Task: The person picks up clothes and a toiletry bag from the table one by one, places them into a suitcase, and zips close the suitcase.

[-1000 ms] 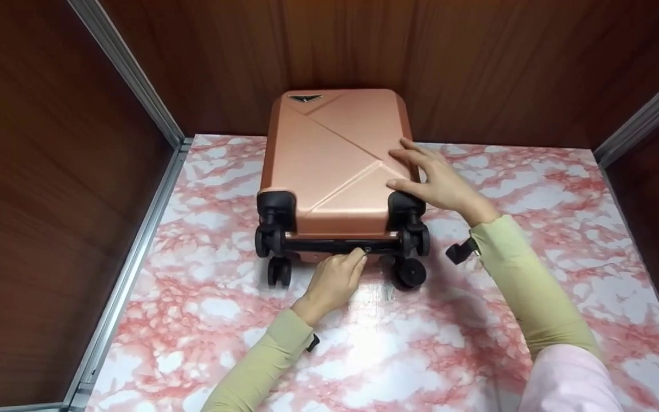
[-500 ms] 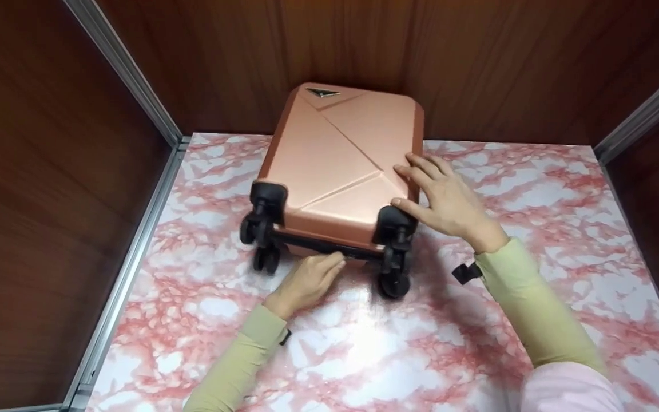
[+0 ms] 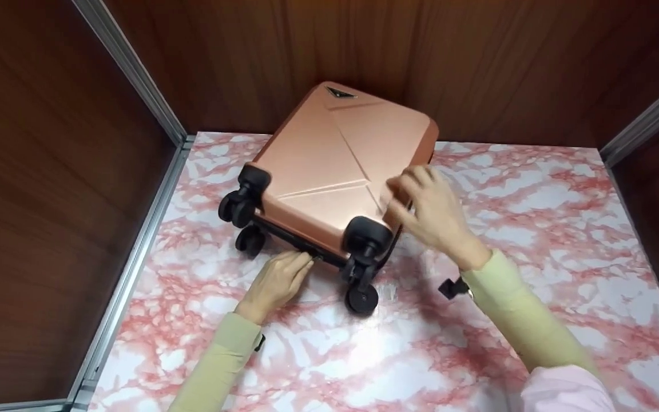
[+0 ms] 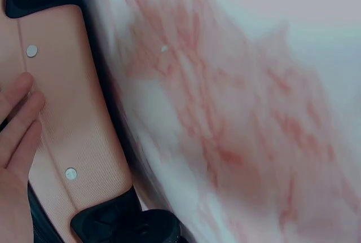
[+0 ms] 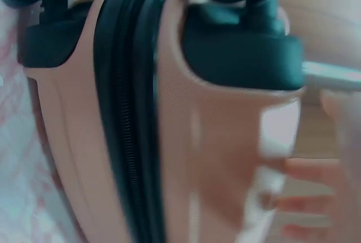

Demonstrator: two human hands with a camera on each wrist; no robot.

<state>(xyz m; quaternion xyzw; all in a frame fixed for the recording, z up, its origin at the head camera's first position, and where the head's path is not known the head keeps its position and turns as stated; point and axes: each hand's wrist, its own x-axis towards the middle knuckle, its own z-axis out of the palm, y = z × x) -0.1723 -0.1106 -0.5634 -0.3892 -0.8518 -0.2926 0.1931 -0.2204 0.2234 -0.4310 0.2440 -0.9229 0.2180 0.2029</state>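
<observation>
A rose-gold hard-shell suitcase (image 3: 324,154) lies flat and askew, its black wheels (image 3: 362,298) towards me. At its bottom end my left hand (image 3: 275,280) pinches what looks like a small zipper pull (image 3: 318,258) on the black zipper band (image 3: 284,236). The left wrist view has several fingers (image 4: 22,119) of that hand against the ribbed bottom; the thumb is hidden. Over the right front edge is my right hand (image 3: 435,214), blurred, fingers slightly bent and holding nothing. In the right wrist view its fingers (image 5: 307,203) are by the front shell; contact cannot be told. The zipper (image 5: 127,147) there appears closed.
Red-and-white marbled surface (image 3: 192,309) lies under the suitcase. Dark wood panels (image 3: 512,68) stand behind and at both sides, with a metal corner rail (image 3: 135,74) on the left. The suitcase's far end is close to the back panel.
The suitcase has turned clockwise, its wheeled end swinging left and its far end right. My left hand has moved left with the zipper. The right hand shifted slightly along the right edge.
</observation>
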